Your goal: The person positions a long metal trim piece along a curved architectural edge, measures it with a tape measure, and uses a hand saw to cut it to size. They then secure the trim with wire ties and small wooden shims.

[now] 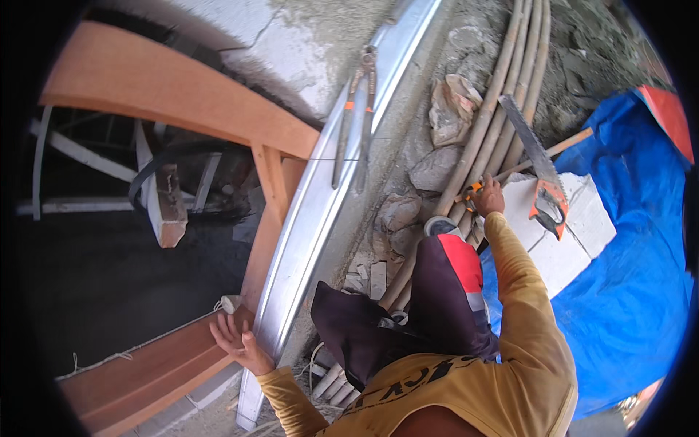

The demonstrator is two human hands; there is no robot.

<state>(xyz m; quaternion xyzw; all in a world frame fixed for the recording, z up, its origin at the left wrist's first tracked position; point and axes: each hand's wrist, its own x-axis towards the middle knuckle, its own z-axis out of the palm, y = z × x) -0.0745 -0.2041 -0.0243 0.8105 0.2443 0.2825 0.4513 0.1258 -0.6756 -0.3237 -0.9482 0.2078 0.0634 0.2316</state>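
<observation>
My left hand (242, 345) is open, fingers spread, over the corner of a reddish-brown wooden frame (145, 364), beside a long silver metal channel (295, 269). Whether its palm presses on the wood I cannot tell. Out to the right, my right hand (488, 198) is closed around a small orange-and-black tape measure (472, 191), partly hidden by the fingers. It is above a bundle of long poles (484, 135). Close by, a handsaw (535, 149) with an orange-and-black handle lies across white blocks (575, 218). Long-handled pincers (354, 116) with orange bands rest on the channel.
A dark opening (145, 291) with pale bars lies inside the wooden frame. A blue tarp (633, 291) spreads at the right under the blocks. Stones and crumpled paper (453, 109) lie between channel and poles. A wooden stick (571, 142) sticks out behind the saw.
</observation>
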